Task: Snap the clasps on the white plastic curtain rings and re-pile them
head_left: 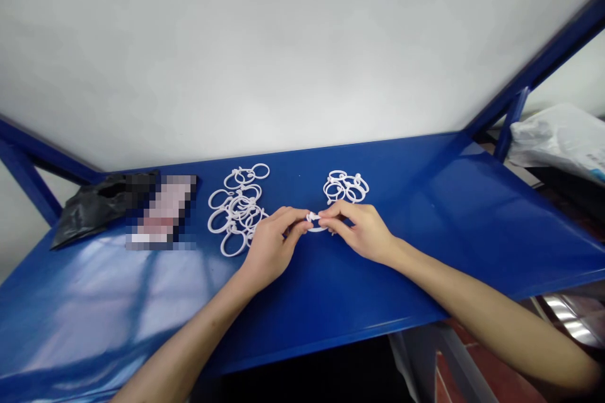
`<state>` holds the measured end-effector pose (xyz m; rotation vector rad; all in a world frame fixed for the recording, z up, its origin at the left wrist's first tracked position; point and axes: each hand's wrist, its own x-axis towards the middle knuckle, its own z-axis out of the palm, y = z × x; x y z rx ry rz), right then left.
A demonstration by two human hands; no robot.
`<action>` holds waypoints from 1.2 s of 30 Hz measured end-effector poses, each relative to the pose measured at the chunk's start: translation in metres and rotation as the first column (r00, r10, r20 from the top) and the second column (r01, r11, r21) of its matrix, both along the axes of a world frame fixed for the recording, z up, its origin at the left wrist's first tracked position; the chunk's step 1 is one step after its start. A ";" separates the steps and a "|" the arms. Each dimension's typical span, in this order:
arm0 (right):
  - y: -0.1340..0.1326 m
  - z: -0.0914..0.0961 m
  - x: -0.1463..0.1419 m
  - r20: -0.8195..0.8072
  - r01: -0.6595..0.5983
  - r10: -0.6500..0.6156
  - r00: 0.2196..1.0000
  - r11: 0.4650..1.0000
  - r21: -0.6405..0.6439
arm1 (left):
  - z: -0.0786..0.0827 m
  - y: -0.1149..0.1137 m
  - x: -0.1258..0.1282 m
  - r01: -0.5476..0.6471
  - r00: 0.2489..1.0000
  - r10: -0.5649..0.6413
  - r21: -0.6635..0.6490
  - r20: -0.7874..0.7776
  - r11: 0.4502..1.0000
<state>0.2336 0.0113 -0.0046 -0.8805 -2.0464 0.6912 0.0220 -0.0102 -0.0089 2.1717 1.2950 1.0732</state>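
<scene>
Between my two hands is a white ring [317, 229] with a small knobbly part at its top, held just above the blue table. My left hand [274, 242] pinches that part from the left, thumb against fingertips. From the other side my right hand [359, 229] pinches it too, and the fingers hide much of the ring. A larger heap of similar white rings [234, 242] lies beside my left hand, partly behind it. Beyond my right hand lies a smaller group of white rings [345, 187] with small knobs on them.
The blue table [312, 315] has a raised blue frame at both sides and a pale wall [293, 56] behind. On the left lie a black plastic bag [99, 210] and a blurred-out flat object [163, 210]. A white plastic bag [562, 138] sits off the right edge.
</scene>
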 end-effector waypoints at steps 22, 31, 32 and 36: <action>-0.007 0.006 -0.002 0.108 -0.122 0.096 0.989 0.956 0.265 | -0.008 -0.009 0.007 0.007 0.997 0.021 0.368 -0.073 0.930; -0.006 0.002 -0.001 0.154 -0.169 0.131 0.979 0.950 0.263 | -0.010 -0.008 0.006 0.062 0.992 -0.016 0.370 -0.127 0.927; -0.006 0.003 -0.001 0.152 -0.174 0.137 0.979 0.948 0.265 | -0.010 -0.009 0.005 0.061 0.991 -0.013 0.367 -0.132 0.928; -0.005 0.008 0.000 0.139 -0.166 0.130 0.982 0.942 0.291 | -0.006 -0.010 0.006 0.021 0.991 0.023 0.322 -0.132 0.946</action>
